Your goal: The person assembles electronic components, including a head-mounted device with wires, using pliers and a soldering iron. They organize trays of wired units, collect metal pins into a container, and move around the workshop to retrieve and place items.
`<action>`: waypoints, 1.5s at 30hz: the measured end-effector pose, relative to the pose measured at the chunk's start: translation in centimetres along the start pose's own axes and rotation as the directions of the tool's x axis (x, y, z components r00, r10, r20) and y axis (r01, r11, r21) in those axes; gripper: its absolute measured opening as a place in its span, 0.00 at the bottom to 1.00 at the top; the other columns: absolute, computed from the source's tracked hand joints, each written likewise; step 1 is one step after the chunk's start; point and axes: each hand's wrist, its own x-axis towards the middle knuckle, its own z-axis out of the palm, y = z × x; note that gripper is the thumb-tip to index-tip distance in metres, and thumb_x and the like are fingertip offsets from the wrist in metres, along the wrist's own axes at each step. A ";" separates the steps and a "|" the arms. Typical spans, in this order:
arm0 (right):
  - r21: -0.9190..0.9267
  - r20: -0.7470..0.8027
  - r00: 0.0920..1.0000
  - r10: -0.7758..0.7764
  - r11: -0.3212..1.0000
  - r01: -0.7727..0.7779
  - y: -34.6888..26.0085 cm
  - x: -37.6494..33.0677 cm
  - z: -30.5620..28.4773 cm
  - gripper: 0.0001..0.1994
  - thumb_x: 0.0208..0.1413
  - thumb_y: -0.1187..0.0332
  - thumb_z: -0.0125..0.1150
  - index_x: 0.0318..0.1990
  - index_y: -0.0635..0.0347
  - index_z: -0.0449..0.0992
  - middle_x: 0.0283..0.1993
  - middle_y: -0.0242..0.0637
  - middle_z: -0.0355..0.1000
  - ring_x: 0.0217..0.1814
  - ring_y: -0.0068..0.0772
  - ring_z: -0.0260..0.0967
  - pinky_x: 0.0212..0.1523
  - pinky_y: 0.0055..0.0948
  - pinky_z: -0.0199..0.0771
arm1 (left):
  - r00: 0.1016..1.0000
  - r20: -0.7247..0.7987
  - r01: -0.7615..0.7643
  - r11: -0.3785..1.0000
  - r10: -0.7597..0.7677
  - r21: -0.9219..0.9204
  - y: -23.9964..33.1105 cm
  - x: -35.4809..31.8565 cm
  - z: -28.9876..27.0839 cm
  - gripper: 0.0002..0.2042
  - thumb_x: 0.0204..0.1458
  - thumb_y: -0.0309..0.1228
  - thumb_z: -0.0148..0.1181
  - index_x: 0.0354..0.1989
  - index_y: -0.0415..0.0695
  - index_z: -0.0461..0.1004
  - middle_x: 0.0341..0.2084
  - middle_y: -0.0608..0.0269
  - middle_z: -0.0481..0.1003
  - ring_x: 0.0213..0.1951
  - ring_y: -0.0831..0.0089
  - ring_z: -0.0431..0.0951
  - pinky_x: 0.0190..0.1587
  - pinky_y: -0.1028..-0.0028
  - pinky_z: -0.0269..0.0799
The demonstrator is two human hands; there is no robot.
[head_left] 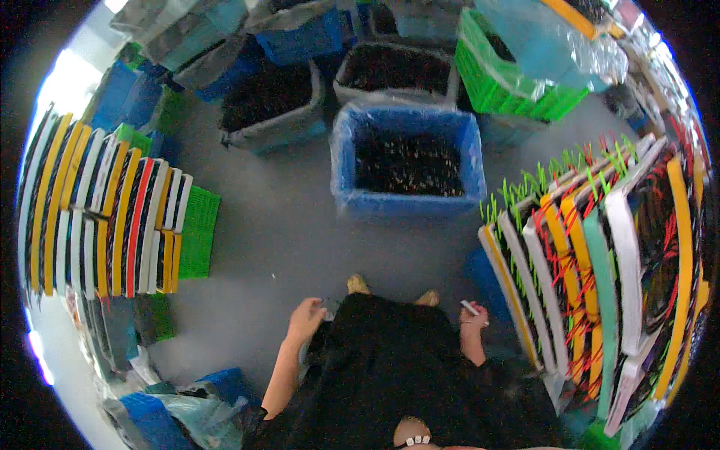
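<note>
Left hand [306,316]: lowered beside the left knee, fingers curled over something small and dark at the edge of the black skirt [390,360]; what it grips cannot be told. Right hand [474,313]: raised at the right knee, fingers pinched narrow around one small white stick [470,307], which juts up and to the left from the fingertips. Feet: two, showing just past the skirt hem on the grey floor [277,232]. Bins ahead, lined with plastic and filled with dark small parts: one blue bin [409,161] nearest, two grey bins [274,112] behind it. Green crate [510,86]: one, at the upper right, under a clear bag. Stacks of flat boards stood on edge, white, yellow, red and teal: one left stack [112,217], well apart from the left hand; one right stack [607,277], just beside the right hand, bristling with green and red ties.
</note>
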 end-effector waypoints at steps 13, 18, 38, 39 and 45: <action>-0.156 -0.141 0.988 0.058 0.984 -0.080 -1.0 2.5 -3.5 0.07 0.50 0.71 0.43 0.33 0.65 0.66 0.29 0.38 0.64 0.31 0.35 0.63 0.42 0.43 0.65 | 0.972 0.234 -0.059 0.961 -0.006 0.271 -10.0 7.8 -7.5 0.17 0.42 0.36 0.55 0.40 0.40 0.66 0.37 0.53 0.70 0.40 0.58 0.70 0.40 0.67 0.65; -0.631 0.127 0.923 0.363 0.748 -0.208 3.1 -8.8 4.3 0.07 0.42 0.72 0.50 0.30 0.64 0.66 0.14 0.38 0.62 0.20 0.36 0.63 0.25 0.39 0.66 | 0.950 0.257 -0.245 0.935 0.178 0.255 -5.3 15.7 -6.7 0.17 0.44 0.37 0.54 0.40 0.41 0.66 0.37 0.54 0.70 0.40 0.60 0.70 0.41 0.67 0.65; -0.795 0.288 -0.023 0.957 0.252 0.551 13.6 -11.8 45.0 0.17 0.43 0.71 0.52 0.44 0.59 0.67 0.24 0.29 0.61 0.25 0.16 0.56 0.27 0.19 0.58 | 0.934 0.340 0.300 -0.280 -0.109 -0.912 14.8 43.8 -7.6 0.17 0.49 0.49 0.46 0.26 0.47 0.63 0.18 0.67 0.62 0.20 0.75 0.61 0.24 0.75 0.60; -0.837 0.123 -0.022 0.992 0.116 0.534 15.1 -9.8 45.7 0.23 0.43 0.66 0.56 0.49 0.59 0.61 0.31 0.29 0.64 0.31 0.18 0.59 0.31 0.21 0.61 | 0.896 0.309 0.213 -0.304 -0.317 -0.929 15.8 44.8 -8.1 0.16 0.48 0.48 0.48 0.21 0.48 0.60 0.14 0.70 0.55 0.17 0.78 0.55 0.20 0.78 0.52; -0.958 -0.007 0.816 0.578 -0.237 0.160 16.4 17.4 47.3 0.31 0.41 0.66 0.59 0.54 0.62 0.55 0.42 0.41 0.65 0.42 0.36 0.64 0.43 0.32 0.66 | 0.841 -0.173 0.012 0.336 -0.513 -0.942 11.2 54.7 -9.2 0.17 0.47 0.46 0.52 0.17 0.47 0.61 0.06 0.76 0.47 0.08 0.85 0.44 0.10 0.81 0.39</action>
